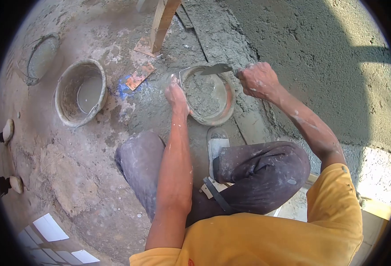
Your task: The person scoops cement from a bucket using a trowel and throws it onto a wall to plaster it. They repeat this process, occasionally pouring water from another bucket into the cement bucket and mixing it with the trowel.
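Observation:
A bucket (229, 104) of wet grey mortar (200, 95) stands on the ground in front of my knees. My left hand (176, 94) is closed at the bucket's left rim, beside its wire handle. My right hand (259, 80) makes a fist around the handle of a trowel, to the right of the bucket. The trowel's dark blade (216, 69) reaches left over the bucket's far rim. Most of the trowel's handle is hidden in my fist.
Left of me stands a second bucket (102, 88) with some greyish liquid, and beyond it another round container (31, 81). A wooden post (161, 26) rises ahead, near broken tile pieces (140, 76). Rough wet mortar covers the surface (310, 48) on the right. Another person's feet (16, 184) show far left.

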Available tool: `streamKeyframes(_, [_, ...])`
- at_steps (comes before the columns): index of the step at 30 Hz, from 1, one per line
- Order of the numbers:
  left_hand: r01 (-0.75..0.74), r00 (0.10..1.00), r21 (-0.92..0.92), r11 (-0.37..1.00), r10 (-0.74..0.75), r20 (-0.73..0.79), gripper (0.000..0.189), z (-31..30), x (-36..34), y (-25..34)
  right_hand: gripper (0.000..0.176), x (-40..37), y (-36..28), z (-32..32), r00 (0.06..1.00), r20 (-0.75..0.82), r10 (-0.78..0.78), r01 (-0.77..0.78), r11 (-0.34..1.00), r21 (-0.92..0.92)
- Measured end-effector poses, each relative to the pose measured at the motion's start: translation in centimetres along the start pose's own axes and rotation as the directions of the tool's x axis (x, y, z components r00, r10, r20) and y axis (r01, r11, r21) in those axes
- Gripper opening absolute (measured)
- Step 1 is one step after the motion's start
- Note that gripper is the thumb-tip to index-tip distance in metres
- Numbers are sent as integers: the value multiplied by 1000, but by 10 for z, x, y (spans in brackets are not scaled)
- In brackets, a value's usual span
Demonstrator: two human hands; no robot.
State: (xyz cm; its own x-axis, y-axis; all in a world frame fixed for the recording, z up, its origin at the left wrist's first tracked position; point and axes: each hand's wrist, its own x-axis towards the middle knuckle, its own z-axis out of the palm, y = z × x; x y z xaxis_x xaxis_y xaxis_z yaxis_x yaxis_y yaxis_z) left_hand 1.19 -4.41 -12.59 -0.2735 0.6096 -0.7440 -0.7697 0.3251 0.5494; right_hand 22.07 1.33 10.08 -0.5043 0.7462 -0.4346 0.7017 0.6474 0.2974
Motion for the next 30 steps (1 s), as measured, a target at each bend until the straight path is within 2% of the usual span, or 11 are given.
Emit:
streamKeyframes(2, [7,999,13,1000,-7,37,55,-2,0,-2,13,9,-8,-14,991,-109,-75,68,995,-71])
streamKeyframes(4, [-9,995,-22,1000,11,100,38,-6,7,-4,14,17,-18,-28,943,-257,-212,179,973,-146])
streamKeyframes(5, [-13,991,-41,999,18,130,35,-10,11,-7,18,18,-24,-44,968,-104,-229,214,967,-135])
streamKeyframes(6, [15,994,-24,1000,-12,112,42,-11,12,-8,19,18,-24,-49,965,-80,-250,237,961,-139])
streamKeyframes(8, [71,994,-1,998,-70,83,74,-8,15,-8,22,21,-15,-56,957,-33,-288,280,947,-158])
streamKeyframes(11, [-20,985,-48,999,28,170,72,-14,40,-31,20,31,-14,-44,956,-150,-252,210,945,-252])
streamKeyframes(15, [-120,992,94,988,115,57,68,-15,18,-24,10,11,-38,-65,935,47,-351,354,932,-74])
streamKeyframes(20, [-146,978,461,875,198,-64,72,-3,6,-3,10,-9,-1,-41,988,79,-133,140,986,-96])
streamKeyframes(24, [-161,971,545,823,230,-61,71,1,-7,9,11,-24,5,-31,997,65,-48,55,993,-101])
streamKeyframes(26, [-151,964,649,746,257,-72,68,6,-13,16,9,-23,0,-29,998,-34,-49,45,993,-109])
streamKeyframes(30, [-251,949,642,725,315,15,58,7,-15,13,8,8,-12,12,972,-178,-153,125,979,-161])
